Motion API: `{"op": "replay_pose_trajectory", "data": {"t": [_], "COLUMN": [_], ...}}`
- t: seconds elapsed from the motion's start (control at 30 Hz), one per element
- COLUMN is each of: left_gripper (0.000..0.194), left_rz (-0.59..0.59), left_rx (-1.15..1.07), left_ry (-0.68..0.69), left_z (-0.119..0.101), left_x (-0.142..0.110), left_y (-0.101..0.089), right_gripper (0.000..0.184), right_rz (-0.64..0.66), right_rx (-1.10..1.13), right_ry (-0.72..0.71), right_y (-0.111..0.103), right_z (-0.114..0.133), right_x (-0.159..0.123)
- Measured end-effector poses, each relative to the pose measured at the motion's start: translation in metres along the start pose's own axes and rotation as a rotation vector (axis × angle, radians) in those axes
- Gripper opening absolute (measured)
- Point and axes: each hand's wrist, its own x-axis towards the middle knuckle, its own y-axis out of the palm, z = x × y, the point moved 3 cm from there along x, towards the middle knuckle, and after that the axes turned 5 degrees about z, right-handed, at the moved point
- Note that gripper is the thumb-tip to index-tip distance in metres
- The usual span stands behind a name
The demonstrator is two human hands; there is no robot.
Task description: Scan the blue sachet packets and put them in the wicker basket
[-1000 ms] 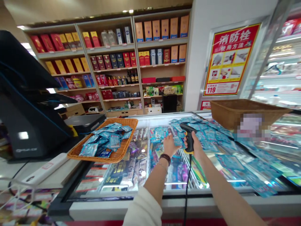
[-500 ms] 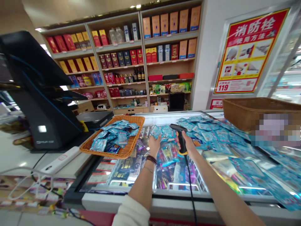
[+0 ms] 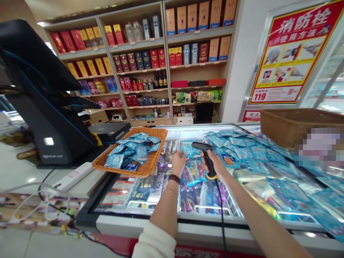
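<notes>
Blue packet [image 3: 190, 147], one, sits just beyond and to the right of the left hand's fingers [image 3: 183, 154], which look pinched together on its near left edge. Its far right part runs behind the scanner in this view, so which way its long axis lies I cannot tell. The left hand [image 3: 178, 164] is the nearer of the two, touching it; the right hand [image 3: 217, 165] is farther right, its fingers wrapped around the handle of one black scanner [image 3: 210, 165]. The scanner's head points left, over or near the packet; whether they touch is unclear. One cable [image 3: 221, 211] runs down from the handle.

Below is one glass-topped freezer [image 3: 134, 226]. One orange wicker basket [image 3: 153, 168] of blue packets stands left of the left hand, and one spread pile [image 3: 242, 145] lies right of the scanner; both overlap too much to count. Farther right is one brown basket [image 3: 282, 125].
</notes>
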Motion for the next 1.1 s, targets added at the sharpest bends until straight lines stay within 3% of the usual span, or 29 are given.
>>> {"op": "replay_pose_trajectory", "data": {"t": [0.13,0.6,1.1], "left_gripper": [0.016,0.015,0.031], "left_rz": [-0.047,-0.074,-0.087], "left_rx": [-0.097,-0.14,-0.198], "left_ry": [-0.048,-0.053,-0.034], "left_z": [0.002,0.005,-0.008], "left_x": [0.002,0.002,0.002], "left_y": [0.0,0.001,-0.009], "right_gripper": [0.062,0.064,0.064], "right_rz": [0.051,0.079,0.06], "right_rx": [-0.018,-0.055,0.018], "right_ry": [0.021,0.028,0.057], "right_y": [0.002,0.004,0.009], "right_z": [-0.001,0.003,0.006], "right_x": [-0.002,-0.006,0.002]}}
